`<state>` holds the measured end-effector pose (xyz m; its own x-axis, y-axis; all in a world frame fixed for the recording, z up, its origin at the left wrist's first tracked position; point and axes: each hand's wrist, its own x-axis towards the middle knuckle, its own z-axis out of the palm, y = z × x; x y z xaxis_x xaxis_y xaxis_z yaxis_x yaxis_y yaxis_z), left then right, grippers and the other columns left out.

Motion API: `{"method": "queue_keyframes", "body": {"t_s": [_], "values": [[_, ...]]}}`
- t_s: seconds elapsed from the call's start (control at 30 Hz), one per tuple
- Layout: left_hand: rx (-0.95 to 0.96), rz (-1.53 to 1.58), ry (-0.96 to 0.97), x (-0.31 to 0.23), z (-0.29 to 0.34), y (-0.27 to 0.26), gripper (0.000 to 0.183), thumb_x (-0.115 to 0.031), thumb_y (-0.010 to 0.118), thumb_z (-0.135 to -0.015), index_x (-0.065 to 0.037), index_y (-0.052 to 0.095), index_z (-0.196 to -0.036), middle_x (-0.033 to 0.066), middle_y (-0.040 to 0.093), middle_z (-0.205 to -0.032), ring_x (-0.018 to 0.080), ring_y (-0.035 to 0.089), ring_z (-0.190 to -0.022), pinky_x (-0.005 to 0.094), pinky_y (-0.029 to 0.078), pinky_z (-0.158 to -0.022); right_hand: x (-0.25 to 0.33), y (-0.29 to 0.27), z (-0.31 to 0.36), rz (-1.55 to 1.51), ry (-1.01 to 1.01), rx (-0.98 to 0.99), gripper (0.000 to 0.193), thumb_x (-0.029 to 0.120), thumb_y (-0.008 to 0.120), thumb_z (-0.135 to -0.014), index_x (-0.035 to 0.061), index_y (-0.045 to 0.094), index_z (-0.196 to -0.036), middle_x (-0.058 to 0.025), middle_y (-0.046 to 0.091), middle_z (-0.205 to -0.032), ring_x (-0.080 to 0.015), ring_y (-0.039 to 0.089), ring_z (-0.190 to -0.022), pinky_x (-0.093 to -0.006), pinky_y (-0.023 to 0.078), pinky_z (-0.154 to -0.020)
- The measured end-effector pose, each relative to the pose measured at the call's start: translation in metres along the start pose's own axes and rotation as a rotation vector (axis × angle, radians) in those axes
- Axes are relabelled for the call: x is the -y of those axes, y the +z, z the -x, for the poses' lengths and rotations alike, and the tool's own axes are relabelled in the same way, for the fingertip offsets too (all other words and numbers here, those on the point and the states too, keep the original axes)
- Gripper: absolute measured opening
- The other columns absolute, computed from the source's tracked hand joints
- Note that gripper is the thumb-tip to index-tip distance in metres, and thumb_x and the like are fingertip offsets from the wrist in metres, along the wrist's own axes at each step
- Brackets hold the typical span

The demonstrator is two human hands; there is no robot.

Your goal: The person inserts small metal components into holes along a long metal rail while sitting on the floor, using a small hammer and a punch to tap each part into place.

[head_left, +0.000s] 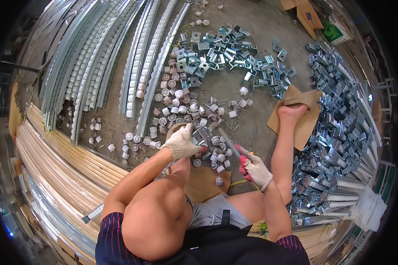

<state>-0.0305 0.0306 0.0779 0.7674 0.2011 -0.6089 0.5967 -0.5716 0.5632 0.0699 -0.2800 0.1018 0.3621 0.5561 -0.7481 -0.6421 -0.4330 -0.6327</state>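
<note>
Both my hands wear off-white work gloves with red on the fingers. My right hand (255,171) is closed round the handle of a hammer (229,142), whose head end is up and to the left, over the pile of wheels. My left hand (181,142) is closed on a shiny metal bracket (205,134), partly hidden by the fingers. The hammer head is close to the bracket; I cannot tell whether they touch. Small white rollers (172,110) with spoked faces lie heaped round both hands, with thin metal pins (235,127) among them.
Loose metal brackets (225,51) are scattered ahead, and a large heap of them (336,119) rises at the right. Long metal rails filled with white rollers (90,57) lie at the far left. Wrapped tubes (53,154) run along the left. Cardboard (303,132) lies under my right foot.
</note>
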Motion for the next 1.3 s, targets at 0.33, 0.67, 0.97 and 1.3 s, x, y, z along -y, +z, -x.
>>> {"method": "queue_keyframes", "body": {"t_s": [0.33, 0.67, 0.97, 1.3], "values": [[0.008, 0.052, 0.074, -0.027, -0.030, 0.013, 0.081, -0.051, 0.085, -0.073, -0.002, 0.058, -0.133, 0.0269, 0.071, -0.118, 0.0396, 0.069, -0.115, 0.0456, 0.053, -0.099, -0.003, -0.024, 0.014, -0.118, -0.011, -0.079, 0.050, 0.025, 0.055, -0.111, 0.0181, 0.046, -0.160, 0.0025, 0.049, -0.066, -0.0072, 0.039, -0.047, -0.0244, 0.033, -0.040], [-0.398, -0.433, 0.373, 0.021, 0.020, 0.042, 0.089, -0.045, 0.081, -0.080, -0.011, 0.048, -0.155, 0.0315, 0.039, -0.159, 0.0536, 0.023, -0.154, 0.0633, 0.025, -0.123, -0.093, -0.011, -0.069, 0.548, -0.175, -0.717, 0.062, 0.012, 0.053, -0.103, 0.0232, 0.041, -0.163, -0.0153, 0.073, -0.093, -0.0282, 0.071, -0.078, -0.0400, 0.057, -0.073], [-0.397, -0.207, -0.043, 0.189, 0.183, 0.059, 0.079, -0.058, 0.081, -0.077, -0.014, 0.060, -0.140, 0.0181, 0.065, -0.135, 0.0385, 0.059, -0.128, 0.0515, 0.050, -0.102, -0.122, 0.007, -0.094, 1.039, -0.193, -0.847, 0.067, 0.021, 0.061, -0.098, 0.0042, 0.038, -0.159, -0.0299, 0.061, -0.131, -0.0473, 0.061, -0.119, -0.0510, 0.049, -0.103], [-0.339, -0.395, -0.122, 0.167, 0.216, 0.014, 0.052, -0.057, 0.079, -0.078, -0.019, 0.073, -0.113, 0.0152, 0.076, -0.089, 0.0388, 0.074, -0.085, 0.0502, 0.058, -0.074, 0.032, 0.061, -0.056, 1.542, -0.974, -0.254, 0.090, 0.029, 0.084, -0.076, 0.0194, 0.046, -0.157, -0.0175, 0.045, -0.160, -0.0386, 0.036, -0.153, -0.0600, 0.022, -0.126]]}}
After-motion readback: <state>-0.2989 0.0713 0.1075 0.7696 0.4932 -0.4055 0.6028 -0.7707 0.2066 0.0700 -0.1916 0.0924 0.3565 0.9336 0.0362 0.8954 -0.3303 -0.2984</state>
